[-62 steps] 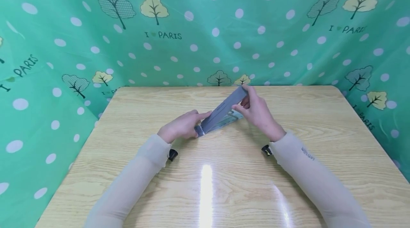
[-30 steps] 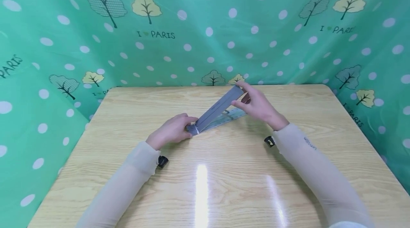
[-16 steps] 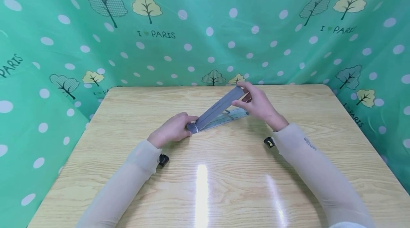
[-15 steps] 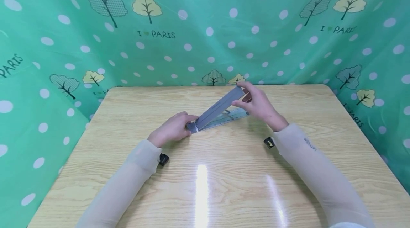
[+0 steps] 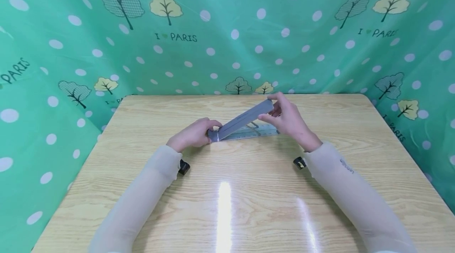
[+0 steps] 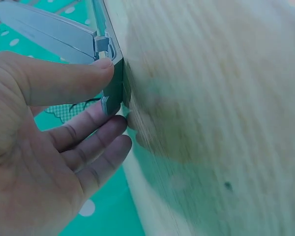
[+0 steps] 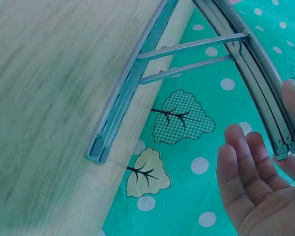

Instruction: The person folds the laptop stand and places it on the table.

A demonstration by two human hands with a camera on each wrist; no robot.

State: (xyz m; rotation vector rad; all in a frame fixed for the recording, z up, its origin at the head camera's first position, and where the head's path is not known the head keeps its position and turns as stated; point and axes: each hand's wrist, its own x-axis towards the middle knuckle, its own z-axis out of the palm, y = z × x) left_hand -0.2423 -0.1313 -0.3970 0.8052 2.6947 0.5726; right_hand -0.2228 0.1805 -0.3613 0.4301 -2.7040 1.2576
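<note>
A grey folding stand [image 5: 245, 119] lies near the middle of the table, its upper arm raised at a slant from the hinge at its left end. The slotted base [image 7: 122, 101] runs along the tabletop, and two thin metal struts [image 7: 191, 46] link it to the arm. My left hand [image 5: 194, 132] pinches the hinge end, thumb on one face and forefinger partly behind it. With thumb and fingertips my right hand [image 5: 290, 119] holds the free far end of the raised arm. In the right wrist view the other fingers stay apart from the struts.
The wooden table [image 5: 199, 213] has its far edge close behind the stand. A green polka-dot cloth [image 5: 234, 63] with printed trees hangs at the back and sides. Small black devices [image 5: 299, 162] sit at both wrists.
The stand has turned so its base lies more nearly in line with the far table edge. Its hinge end has moved away from me with my left hand; the raised arm slants lower.
</note>
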